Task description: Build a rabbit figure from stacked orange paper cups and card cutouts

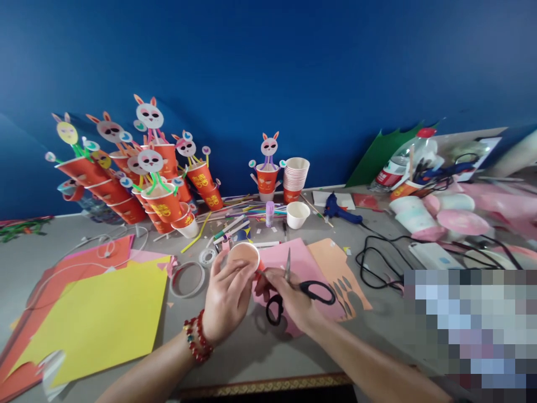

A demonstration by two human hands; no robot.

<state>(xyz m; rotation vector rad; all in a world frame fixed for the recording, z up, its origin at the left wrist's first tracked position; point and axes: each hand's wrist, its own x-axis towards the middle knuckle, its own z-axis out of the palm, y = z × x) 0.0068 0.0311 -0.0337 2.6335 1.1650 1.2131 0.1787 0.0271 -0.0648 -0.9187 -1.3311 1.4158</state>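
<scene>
Fingers [234, 277] of left hand [224, 302] against cup [245, 253] (back uppermost)

Moderate, fairly even light fills the grey flat surface [174, 319], with soft-edged shadows pooling below the fingers [239, 277]. Beyond them, the smooth deep-blue wall [268, 67] is darkest high in the middle and paler toward both sides. Far right of the fingers, the clear plastic bottle with a red cap [403, 158] catches pale glints. Wide-angle stretching distorts the outer edges; coarse square pixelation masks the area to the lower right.
</scene>
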